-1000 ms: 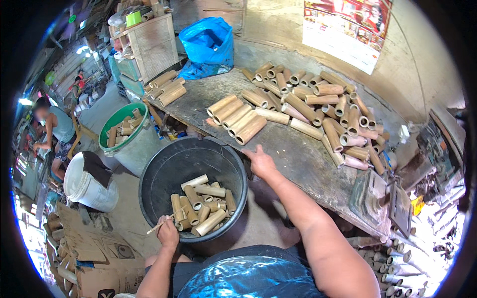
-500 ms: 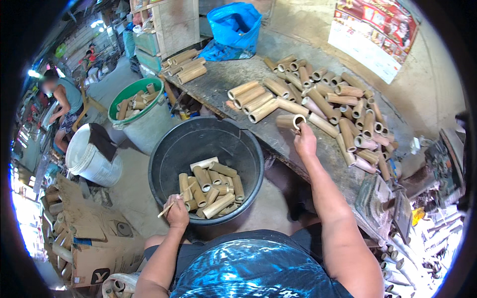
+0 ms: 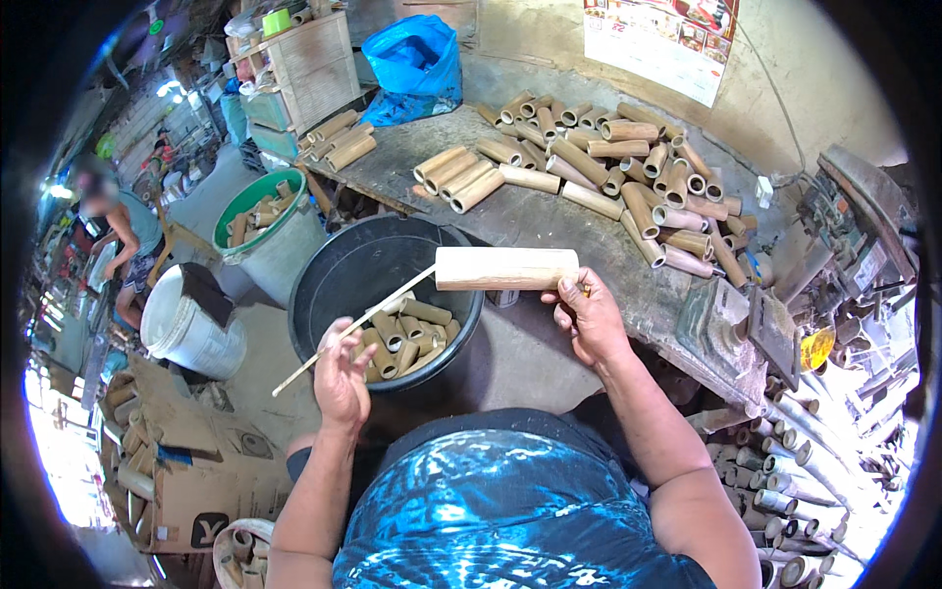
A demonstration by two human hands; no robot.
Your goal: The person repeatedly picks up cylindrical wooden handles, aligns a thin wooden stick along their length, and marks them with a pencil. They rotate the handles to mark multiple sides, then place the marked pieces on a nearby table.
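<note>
My right hand [image 3: 589,316] pinches one end of a bamboo tube [image 3: 506,268], held level in front of me above the gap between tub and workbench. A thin bamboo stick [image 3: 355,326] rests in my left hand [image 3: 343,378], slanting up to the right. Its far tip meets the left end of the tube; whether it goes inside I cannot tell. Below and beyond my left hand stands a black tub [image 3: 324,260] with several bamboo tubes [image 3: 404,339] lying in its bottom.
On the workbench [image 3: 412,206] lies a big heap of bamboo tubes [image 3: 628,162], with a blue bag [image 3: 417,69] behind. Left are a green-rimmed bin [image 3: 280,245], a white bucket [image 3: 196,329] and a cardboard box [image 3: 221,471]. Another person [image 3: 128,236] works at far left.
My right hand has brought the bamboo tube from the bench toward me and turned it sideways. My left hand has raised the stick from beside the tub to the tube's end.
</note>
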